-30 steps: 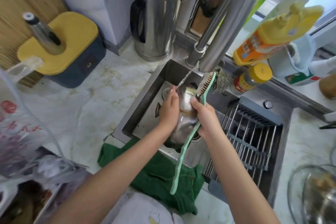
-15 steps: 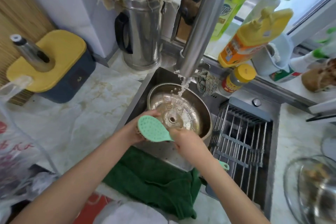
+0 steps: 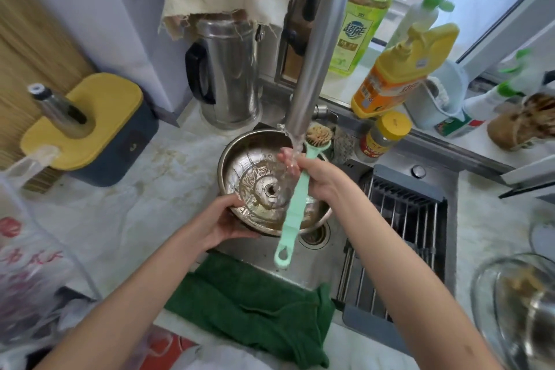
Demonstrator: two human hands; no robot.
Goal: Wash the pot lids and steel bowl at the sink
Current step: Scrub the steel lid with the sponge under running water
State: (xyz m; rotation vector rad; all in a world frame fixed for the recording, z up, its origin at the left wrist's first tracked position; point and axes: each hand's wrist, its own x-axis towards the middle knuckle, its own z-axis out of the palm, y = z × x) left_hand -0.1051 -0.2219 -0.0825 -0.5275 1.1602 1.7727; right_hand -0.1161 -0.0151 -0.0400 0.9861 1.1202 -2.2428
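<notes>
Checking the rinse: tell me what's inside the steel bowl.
Tap water runs into the steel bowl; brownish water pools at its near edge, and a small round fitting sits at the centre. The green brush and the right hand cover its right side.

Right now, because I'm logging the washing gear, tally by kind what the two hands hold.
Round steel pot lid, in left hand grip: 1
Mint-green long-handled plastic brush, in right hand grip: 1
Total: 2
</notes>
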